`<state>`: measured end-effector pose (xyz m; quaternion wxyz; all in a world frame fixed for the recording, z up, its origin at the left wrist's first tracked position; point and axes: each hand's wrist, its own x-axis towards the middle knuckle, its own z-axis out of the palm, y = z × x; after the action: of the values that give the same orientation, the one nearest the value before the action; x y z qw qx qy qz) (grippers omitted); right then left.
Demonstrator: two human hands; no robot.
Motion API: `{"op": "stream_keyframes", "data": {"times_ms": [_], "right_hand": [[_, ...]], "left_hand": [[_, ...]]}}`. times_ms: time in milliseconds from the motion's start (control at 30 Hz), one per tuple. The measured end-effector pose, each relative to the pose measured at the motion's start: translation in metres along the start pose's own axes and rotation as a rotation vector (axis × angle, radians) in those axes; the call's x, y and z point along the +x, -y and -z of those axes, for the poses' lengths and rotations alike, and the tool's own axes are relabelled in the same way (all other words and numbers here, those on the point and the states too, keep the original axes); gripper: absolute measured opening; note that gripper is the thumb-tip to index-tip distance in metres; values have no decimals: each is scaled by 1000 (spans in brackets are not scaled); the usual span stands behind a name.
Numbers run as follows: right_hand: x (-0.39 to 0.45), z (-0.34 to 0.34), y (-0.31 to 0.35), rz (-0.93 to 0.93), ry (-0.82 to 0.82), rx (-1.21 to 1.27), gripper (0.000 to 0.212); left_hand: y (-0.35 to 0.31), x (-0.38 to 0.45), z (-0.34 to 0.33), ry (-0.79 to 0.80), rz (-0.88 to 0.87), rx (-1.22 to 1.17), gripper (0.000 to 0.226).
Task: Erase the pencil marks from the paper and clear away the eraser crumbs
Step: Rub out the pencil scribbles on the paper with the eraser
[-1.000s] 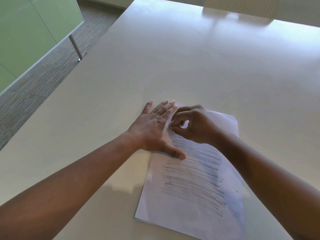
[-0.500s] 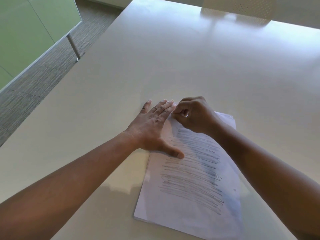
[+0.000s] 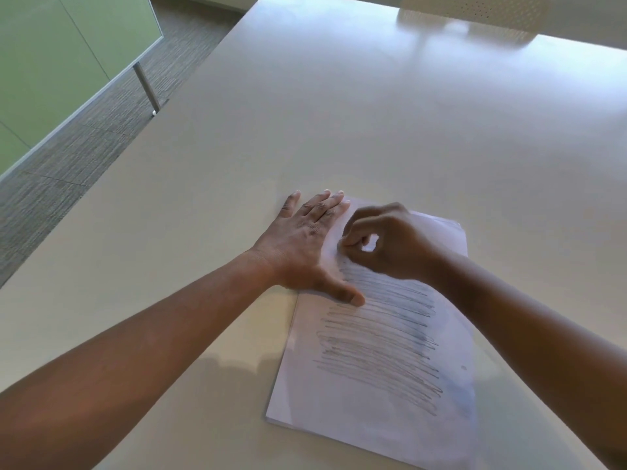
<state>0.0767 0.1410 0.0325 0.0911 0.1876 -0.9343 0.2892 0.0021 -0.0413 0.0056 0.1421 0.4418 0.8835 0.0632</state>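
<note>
A white sheet of paper (image 3: 380, 418) lies on the pale table, covered by several rows of grey pencil scribble (image 3: 383, 340). My left hand (image 3: 305, 245) lies flat with straight fingers on the sheet's upper left corner, thumb on the marks. My right hand (image 3: 390, 245) is curled at the top of the scribble, its fingertips pinching something small against the paper; the pinched thing is hidden by the fingers. The strip of paper above the marks looks clean.
The beige table (image 3: 339, 113) stretches far ahead and to both sides. Its left edge drops to grey carpet (image 3: 68, 157), where a green partition (image 3: 51, 56) stands on a metal leg (image 3: 146, 86). A perforated chair back (image 3: 475, 15) shows beyond the far edge.
My right hand has rubbed back and forth over the top of the scribble, first away from me, then back toward me. The left hand has stayed pressed on the paper.
</note>
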Motion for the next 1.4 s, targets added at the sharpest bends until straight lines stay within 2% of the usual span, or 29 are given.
{"op": "stream_keyframes", "data": {"times_ms": [100, 300, 533, 700, 900, 1033, 1100, 1267, 1400], "right_hand": [[-13, -4, 11, 72, 139, 100, 13], [0, 0, -10, -17, -112, 19, 11], [-13, -3, 8, 86, 91, 113, 11], [5, -3, -5, 41, -89, 38, 10], [-9, -10, 10, 105, 44, 107, 8], [4, -10, -2, 57, -108, 42, 12], [1, -12, 1, 64, -123, 54, 11], [-13, -14, 14, 109, 66, 133, 8], [0, -5, -5, 35, -84, 17, 12]], "left_hand": [[0, 0, -1, -3, 6, 3, 158], [0, 0, 0, 0, 6, 19, 158], [0, 1, -1, 2, -1, 15, 160], [0, 1, 0, -2, -10, 22, 159], [0, 1, -2, -9, -4, 28, 159], [0, 0, 0, -6, -13, 24, 160], [-1, 0, 1, -7, -13, 23, 160], [0, 0, -3, -10, -1, 23, 161], [-1, 0, 0, -3, -7, 10, 162]]}}
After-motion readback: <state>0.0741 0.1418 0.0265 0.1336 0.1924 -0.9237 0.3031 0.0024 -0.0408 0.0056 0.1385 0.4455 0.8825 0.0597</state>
